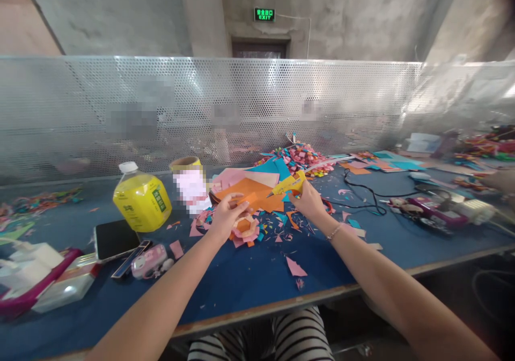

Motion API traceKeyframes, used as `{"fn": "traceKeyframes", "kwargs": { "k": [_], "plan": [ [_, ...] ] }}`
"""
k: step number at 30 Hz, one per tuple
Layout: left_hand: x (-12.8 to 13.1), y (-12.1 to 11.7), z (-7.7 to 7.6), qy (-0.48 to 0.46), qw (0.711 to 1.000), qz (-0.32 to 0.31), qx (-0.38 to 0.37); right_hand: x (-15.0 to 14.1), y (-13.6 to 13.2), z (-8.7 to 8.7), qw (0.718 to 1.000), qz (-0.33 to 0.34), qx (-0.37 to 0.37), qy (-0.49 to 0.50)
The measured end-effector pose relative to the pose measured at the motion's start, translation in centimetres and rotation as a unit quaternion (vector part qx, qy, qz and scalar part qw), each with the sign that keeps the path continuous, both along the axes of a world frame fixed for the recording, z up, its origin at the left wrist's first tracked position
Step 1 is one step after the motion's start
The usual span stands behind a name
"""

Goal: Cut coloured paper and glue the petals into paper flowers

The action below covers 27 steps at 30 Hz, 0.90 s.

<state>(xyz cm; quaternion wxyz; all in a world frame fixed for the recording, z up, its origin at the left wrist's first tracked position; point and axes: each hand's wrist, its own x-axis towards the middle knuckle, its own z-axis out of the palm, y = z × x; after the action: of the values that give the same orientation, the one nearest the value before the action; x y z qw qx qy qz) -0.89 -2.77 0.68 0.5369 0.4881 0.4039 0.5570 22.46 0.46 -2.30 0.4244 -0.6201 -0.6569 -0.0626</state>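
My left hand point(225, 213) pinches a small orange piece of paper point(246, 201) just above a pink and orange paper ring point(247, 227) lying on the blue table point(241, 280). My right hand point(309, 199) is closed around yellow scissors point(286, 185), whose blade points left toward the orange piece. Behind both hands lies a stack of orange, pink and blue paper sheets point(249, 184). Small paper scraps are scattered around the hands.
A yellow bottle point(141, 199), a phone point(115, 238) and a small pink device point(149, 260) lie at the left. A tape roll point(185, 163) stands behind. A heap of coloured scraps point(300, 157), black cables point(362, 194) and gadgets point(434, 211) sit at the right. A perforated metal screen point(257, 103) borders the back.
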Motion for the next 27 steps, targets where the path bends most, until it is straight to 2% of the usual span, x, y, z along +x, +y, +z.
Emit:
{"fn": "traceKeyframes", "kwargs": {
  "k": [7,12,19,27],
  "plan": [
    [0.0,0.3,-0.2,-0.019,0.999,0.012,-0.025,-0.2,0.3,-0.1,0.998,0.032,0.025,0.056],
    [0.1,0.4,-0.5,-0.009,0.999,0.028,-0.02,-0.8,-0.1,-0.2,0.99,0.078,0.07,0.094],
    [0.5,0.3,-0.6,-0.007,0.999,0.029,-0.018,-1.9,-1.0,0.2,0.986,0.114,0.083,0.085],
    [0.8,0.1,-0.5,0.021,0.999,0.048,-0.002,-1.7,-0.8,0.0,0.992,0.087,0.091,0.031]
  ]
}}
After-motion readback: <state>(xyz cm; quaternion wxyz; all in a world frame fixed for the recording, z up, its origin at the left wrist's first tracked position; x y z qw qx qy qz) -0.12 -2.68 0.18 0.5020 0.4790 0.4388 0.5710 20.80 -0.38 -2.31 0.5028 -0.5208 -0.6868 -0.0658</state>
